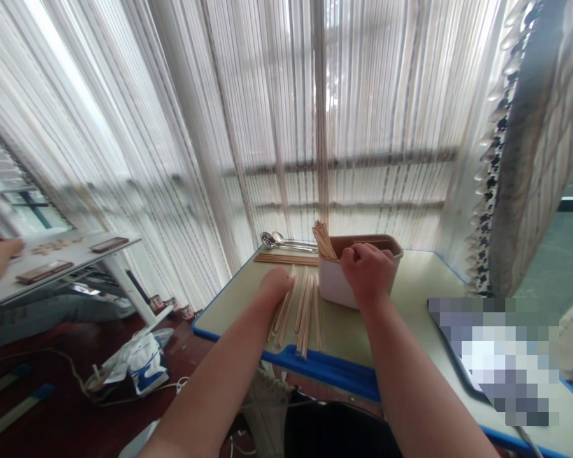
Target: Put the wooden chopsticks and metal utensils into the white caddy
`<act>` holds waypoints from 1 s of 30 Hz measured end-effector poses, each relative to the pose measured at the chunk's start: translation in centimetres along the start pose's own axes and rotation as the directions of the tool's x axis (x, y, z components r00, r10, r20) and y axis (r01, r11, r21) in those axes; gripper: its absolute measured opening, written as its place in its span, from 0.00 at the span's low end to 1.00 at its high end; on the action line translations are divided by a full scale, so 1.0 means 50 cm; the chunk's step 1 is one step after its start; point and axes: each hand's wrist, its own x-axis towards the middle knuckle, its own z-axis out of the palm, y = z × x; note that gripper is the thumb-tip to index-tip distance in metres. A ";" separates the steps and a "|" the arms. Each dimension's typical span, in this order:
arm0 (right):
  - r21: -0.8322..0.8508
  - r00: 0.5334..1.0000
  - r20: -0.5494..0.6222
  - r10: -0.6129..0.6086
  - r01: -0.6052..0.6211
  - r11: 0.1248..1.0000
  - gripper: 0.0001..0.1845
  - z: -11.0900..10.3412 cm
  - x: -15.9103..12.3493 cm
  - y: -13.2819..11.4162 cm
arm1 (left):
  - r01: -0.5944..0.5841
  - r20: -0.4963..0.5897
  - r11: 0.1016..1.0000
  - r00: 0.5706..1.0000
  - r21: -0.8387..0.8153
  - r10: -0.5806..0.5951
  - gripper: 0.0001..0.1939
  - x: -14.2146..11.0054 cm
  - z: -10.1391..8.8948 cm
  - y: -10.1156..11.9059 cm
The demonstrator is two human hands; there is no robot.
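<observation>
My left hand is closed at the upper ends of thin wooden chopsticks in clear wrappers, which lie in a loose row on the table. Its fingertips meet the leftmost pair; the grip itself is partly hidden. A white container with a brown rim and inside stands just right of the row. My right hand is a closed fist over its near rim, and what its fingers hold, if anything, is hidden. A bundle of chopsticks leans upright in the container's left corner.
Behind the row lie brown chopsticks and metal ladles, one slotted. A partly pixelated dark-edged device rests on the table at right. Left, another person's hand is over a white table holding small pieces.
</observation>
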 end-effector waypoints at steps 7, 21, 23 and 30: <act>-0.010 1.000 -0.006 -0.029 0.029 1.000 0.13 0.002 -0.003 -0.002 | 0.094 0.033 0.995 0.995 -0.027 -0.094 0.09 -0.005 0.017 0.023; -0.045 0.998 -0.019 -0.054 0.054 0.998 0.13 0.012 -0.010 0.003 | 0.004 0.062 0.994 0.998 0.111 -0.011 0.12 -0.008 0.002 0.003; -0.039 0.998 -0.030 -0.048 0.047 0.998 0.13 0.013 -0.010 0.002 | 0.071 0.012 0.992 0.997 0.108 -0.073 0.13 -0.011 -0.002 0.002; -0.026 0.999 -0.025 -0.041 0.041 0.999 0.13 0.016 -0.010 0.001 | 0.249 0.021 0.968 0.968 0.021 -0.250 0.12 -0.009 -0.021 0.001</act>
